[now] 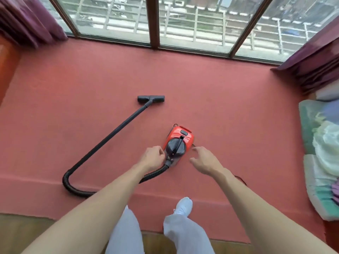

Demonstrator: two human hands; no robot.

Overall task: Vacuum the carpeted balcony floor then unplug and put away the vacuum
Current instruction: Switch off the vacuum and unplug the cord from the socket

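A small red and black canister vacuum (pixel 178 142) sits on the red carpet (pixel 220 110) in the middle of the balcony. Its black ribbed hose (pixel 73 187) loops left, and the straight black wand (pixel 117 129) runs up to the floor head (pixel 151 99), which lies flat on the carpet. My left hand (pixel 152 158) hovers with loosely curled fingers just left of the vacuum's front, holding nothing. To the right of the vacuum, my right hand (pixel 203 160) has relaxed, spread fingers and is empty. A thin black power cord (pixel 240 180) trails right behind my right forearm.
Large windows with brown frames (pixel 154 22) line the far side, with purple curtains at the left (pixel 27 21) and the right (pixel 311 57). A pile of folded bedding (pixel 319 158) lies at the right edge. A carpeted step drops to wooden floor (pixel 23 230) near my feet.
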